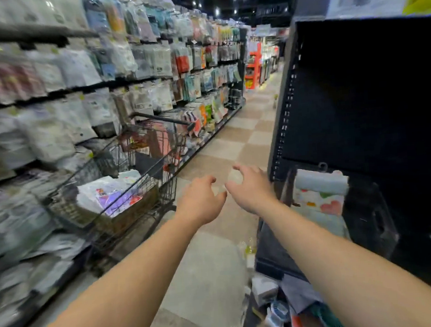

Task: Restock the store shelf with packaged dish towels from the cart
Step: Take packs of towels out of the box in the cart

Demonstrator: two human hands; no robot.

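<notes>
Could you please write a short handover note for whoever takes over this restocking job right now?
Left hand and right hand: both empty, fingers loosely curled, held out over the aisle floor.
Cart stands on the left against the full shelves; packaged towels still lie in its basket.
One towel pack hangs on the dark right-hand shelf, otherwise mostly bare.
Left: take the next pack, hang it.

hands: left hand (202, 202) and right hand (251, 186) both out over the aisle floor (211, 271), fingers loosely curled, nothing in them, thumbs nearly meeting
cart (124, 185): wire one, parked left by the shelf (51, 98), packaged dish towels (109, 193) piled in the basket
right side: dark shelving unit (357, 97), a heart-print pack (321, 194) hanging low on it
blur: left shelf packs too smeared to read
</notes>
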